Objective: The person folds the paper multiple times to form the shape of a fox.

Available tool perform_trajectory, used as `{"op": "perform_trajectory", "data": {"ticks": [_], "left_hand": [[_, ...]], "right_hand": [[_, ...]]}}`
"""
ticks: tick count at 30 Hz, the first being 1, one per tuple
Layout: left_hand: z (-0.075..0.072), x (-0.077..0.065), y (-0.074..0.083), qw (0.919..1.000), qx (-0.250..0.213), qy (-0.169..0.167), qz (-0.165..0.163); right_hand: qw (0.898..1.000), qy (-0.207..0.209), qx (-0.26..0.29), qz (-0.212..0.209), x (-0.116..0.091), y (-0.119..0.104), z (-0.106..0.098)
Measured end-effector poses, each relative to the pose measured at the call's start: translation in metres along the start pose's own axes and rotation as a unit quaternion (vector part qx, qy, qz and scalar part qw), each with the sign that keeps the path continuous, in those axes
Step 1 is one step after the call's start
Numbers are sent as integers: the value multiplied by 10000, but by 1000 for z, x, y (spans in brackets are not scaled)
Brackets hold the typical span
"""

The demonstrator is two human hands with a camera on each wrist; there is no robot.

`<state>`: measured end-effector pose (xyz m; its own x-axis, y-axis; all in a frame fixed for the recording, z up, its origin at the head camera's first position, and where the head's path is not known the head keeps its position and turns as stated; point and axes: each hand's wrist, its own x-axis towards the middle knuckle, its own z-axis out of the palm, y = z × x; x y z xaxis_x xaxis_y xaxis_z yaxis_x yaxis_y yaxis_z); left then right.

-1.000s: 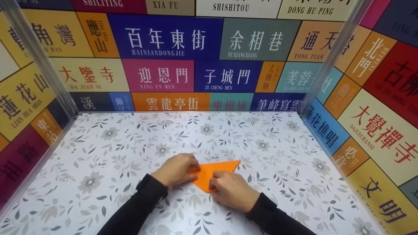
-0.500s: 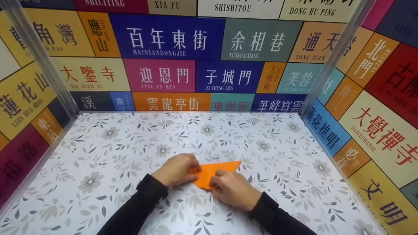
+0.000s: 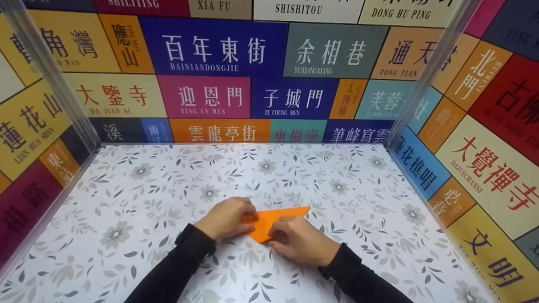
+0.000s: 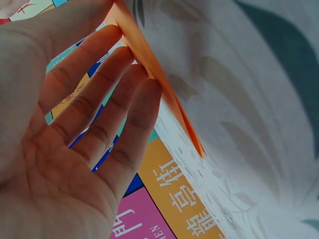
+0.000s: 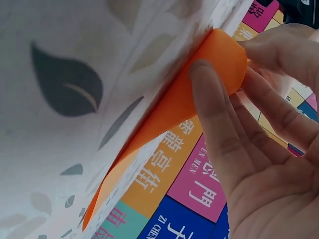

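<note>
A folded sheet of orange paper (image 3: 262,229) lies on the table between both hands, its far corner pointing right. The left hand (image 3: 229,216) rests its fingertips on the paper's left end. In the left wrist view these fingers (image 4: 119,104) are nearly straight, their tips along the orange edge. My right hand (image 3: 303,240) bends over the near side, thumb and forefinger together at the paper's edge. The right wrist view shows the orange paper (image 5: 224,55) curving up by the thumb, with one finger (image 5: 209,94) laid across it. Part of the sheet is hidden under the hands.
The table (image 3: 168,168) has a white cover printed with grey leaves and flowers. Panels of coloured sign blocks (image 3: 214,46) stand behind it and along both sides, joined by clear corner strips (image 3: 429,75). Dark sleeves (image 3: 168,261) reach in from the front.
The paper's near corner has folded up and shifted slightly left and away. The right hand's fingers have moved a little up the sheet. The left hand stays in place.
</note>
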<state>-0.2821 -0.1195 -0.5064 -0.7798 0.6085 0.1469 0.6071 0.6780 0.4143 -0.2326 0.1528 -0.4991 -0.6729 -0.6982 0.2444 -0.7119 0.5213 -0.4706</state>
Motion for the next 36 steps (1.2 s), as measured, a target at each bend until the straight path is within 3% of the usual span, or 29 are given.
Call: {"op": "perform_trajectory", "data": {"ticks": [14,25,36], "left_hand": [[0,-3,-1,9997,-113,133,197],[0,-1,-1,9997,-97,171,161],[0,-2,0,9996,-75,209,194]], "right_hand": [[9989,386,270,5,1,5,0],[9968,403,599,351,13,14,-8],[9963,531,277,609,33,18,-9]]}}
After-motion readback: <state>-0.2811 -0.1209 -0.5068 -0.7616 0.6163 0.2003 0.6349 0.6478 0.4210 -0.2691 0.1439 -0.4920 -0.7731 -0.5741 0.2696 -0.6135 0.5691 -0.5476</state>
